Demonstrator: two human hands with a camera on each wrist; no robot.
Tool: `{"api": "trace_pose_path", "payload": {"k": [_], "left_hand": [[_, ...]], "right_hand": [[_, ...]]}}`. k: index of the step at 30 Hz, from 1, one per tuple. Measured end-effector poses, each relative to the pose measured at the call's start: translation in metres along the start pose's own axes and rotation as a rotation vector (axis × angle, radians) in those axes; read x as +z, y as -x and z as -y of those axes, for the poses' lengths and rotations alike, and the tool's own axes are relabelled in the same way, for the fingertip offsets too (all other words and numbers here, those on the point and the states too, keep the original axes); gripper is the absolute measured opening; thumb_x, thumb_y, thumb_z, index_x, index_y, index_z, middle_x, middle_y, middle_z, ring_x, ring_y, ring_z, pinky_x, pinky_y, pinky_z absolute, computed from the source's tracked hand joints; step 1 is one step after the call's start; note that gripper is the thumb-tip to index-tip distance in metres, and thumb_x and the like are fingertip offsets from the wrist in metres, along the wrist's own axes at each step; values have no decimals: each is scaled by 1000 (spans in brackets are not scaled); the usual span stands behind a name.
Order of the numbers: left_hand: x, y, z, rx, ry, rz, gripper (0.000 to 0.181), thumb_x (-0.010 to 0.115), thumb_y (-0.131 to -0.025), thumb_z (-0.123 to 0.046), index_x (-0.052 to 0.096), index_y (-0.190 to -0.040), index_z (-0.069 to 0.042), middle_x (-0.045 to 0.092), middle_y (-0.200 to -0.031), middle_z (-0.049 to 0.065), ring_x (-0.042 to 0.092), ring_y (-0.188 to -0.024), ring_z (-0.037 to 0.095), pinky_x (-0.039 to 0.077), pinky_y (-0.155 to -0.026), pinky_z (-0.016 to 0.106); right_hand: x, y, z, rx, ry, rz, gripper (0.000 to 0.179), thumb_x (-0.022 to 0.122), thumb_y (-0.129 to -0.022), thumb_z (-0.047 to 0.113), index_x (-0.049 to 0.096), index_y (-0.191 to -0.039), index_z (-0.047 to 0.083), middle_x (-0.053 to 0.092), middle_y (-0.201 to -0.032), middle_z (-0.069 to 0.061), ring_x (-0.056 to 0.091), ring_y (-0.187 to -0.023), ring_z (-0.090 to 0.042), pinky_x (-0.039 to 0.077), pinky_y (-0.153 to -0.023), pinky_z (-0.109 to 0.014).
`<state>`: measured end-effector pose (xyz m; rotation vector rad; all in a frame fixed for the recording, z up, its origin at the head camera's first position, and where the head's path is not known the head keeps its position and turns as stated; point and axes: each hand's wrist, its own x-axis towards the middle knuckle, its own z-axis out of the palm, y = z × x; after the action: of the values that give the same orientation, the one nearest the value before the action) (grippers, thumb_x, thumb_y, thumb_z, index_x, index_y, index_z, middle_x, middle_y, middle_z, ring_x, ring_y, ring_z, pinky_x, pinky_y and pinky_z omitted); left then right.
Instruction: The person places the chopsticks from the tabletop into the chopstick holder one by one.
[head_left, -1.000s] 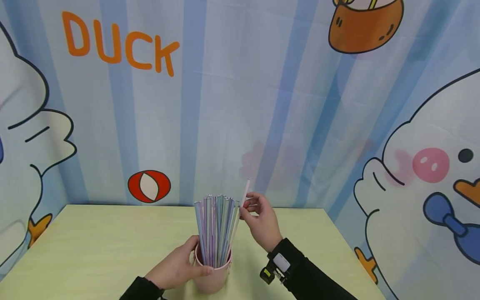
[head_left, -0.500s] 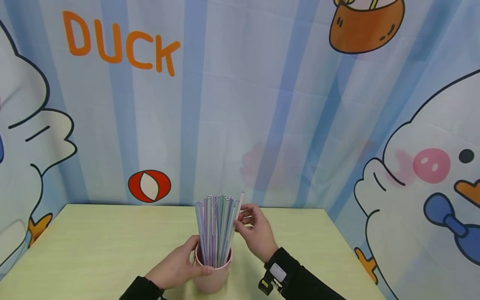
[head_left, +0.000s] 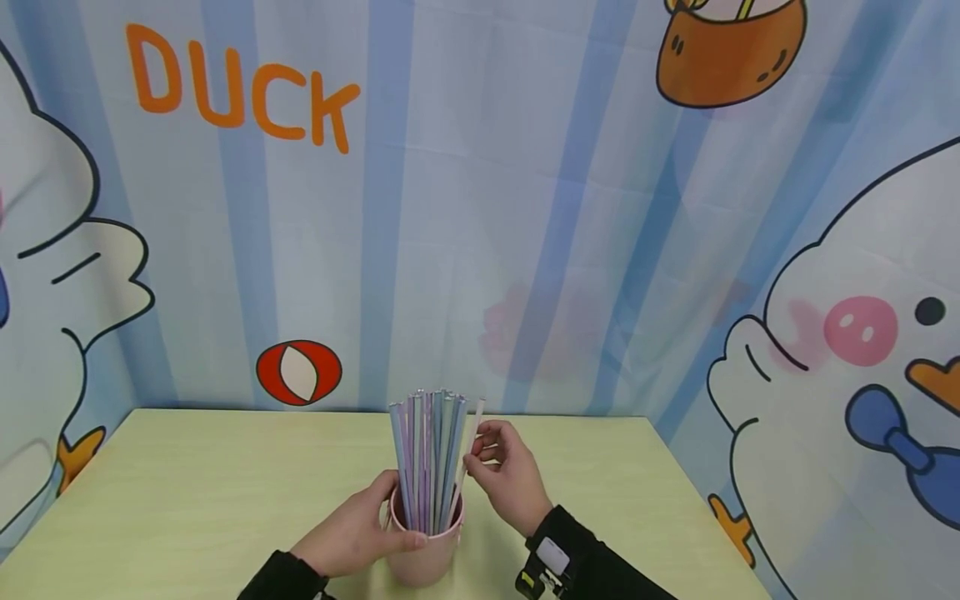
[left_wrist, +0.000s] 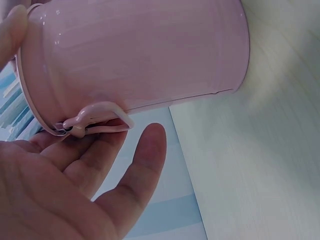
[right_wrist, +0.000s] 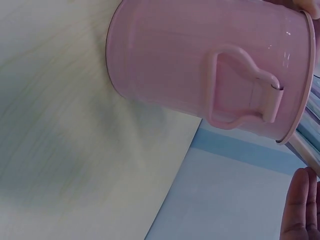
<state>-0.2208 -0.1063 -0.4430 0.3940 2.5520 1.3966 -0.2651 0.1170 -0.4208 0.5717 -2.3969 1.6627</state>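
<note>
A pink metal bucket (head_left: 422,565) stands upright on the table, packed with blue, purple and silvery drinking straws (head_left: 429,467). My left hand (head_left: 356,533) grips it at the rim, thumb on the near side and fingers around the left. In the left wrist view, those fingers lie by one small bucket handle (left_wrist: 102,114). At the right side, my right hand (head_left: 512,479) pinches a pale pink straw (head_left: 477,417) between thumb and fingers. This straw leans right, its lower end inside the bucket. The right wrist view shows the other handle (right_wrist: 242,87) and only a few fingertips.
The pale wood-grain table (head_left: 225,483) reaches back to a blue striped curtain (head_left: 450,208) with cartoon ducks on it. Around the right wrist is a small strapped device (head_left: 551,558).
My right hand has moved down and slightly left, lowering the pale pink straw farther into the bucket. The left hand and the bucket have stayed in place.
</note>
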Motion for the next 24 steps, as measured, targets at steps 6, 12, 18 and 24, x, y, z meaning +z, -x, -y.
{"api": "trace_pose_path", "payload": {"k": [6, 12, 18, 24], "left_hand": [[0, 0, 1, 2, 3, 2, 97, 79, -73, -49, 32, -146, -5, 47, -143, 19, 51, -122, 37, 41, -99, 63], [0, 1, -2, -11, 5, -5, 98, 79, -73, -48, 32, -146, -4, 47, -142, 20, 51, -121, 38, 42, -98, 63], [0, -1, -1, -23, 9, 1, 100, 79, -73, -50, 30, -148, -5, 44, -145, 21, 49, -124, 40, 40, -99, 65], [0, 0, -1, -16, -9, 9, 103, 78, -74, -52, 28, -151, -5, 43, -147, 20, 48, -125, 39, 39, -99, 66]], "right_hand": [[0, 6, 13, -49, 1, 9, 32, 66, -87, -5, 51, -116, -5, 60, -95, -20, 65, -86, -31, 61, -72, -38], [3, 5, 3, -54, 27, 4, 32, 66, -87, -7, 51, -115, -5, 60, -94, -20, 65, -85, -30, 61, -71, -39], [4, 2, -13, -62, -47, 16, 33, 67, -87, -4, 51, -116, -6, 60, -93, -16, 66, -83, -24, 62, -69, -31], [2, 5, -17, -27, -43, 59, 32, 68, -88, -1, 54, -117, -3, 61, -93, -13, 66, -82, -21, 62, -68, -29]]}}
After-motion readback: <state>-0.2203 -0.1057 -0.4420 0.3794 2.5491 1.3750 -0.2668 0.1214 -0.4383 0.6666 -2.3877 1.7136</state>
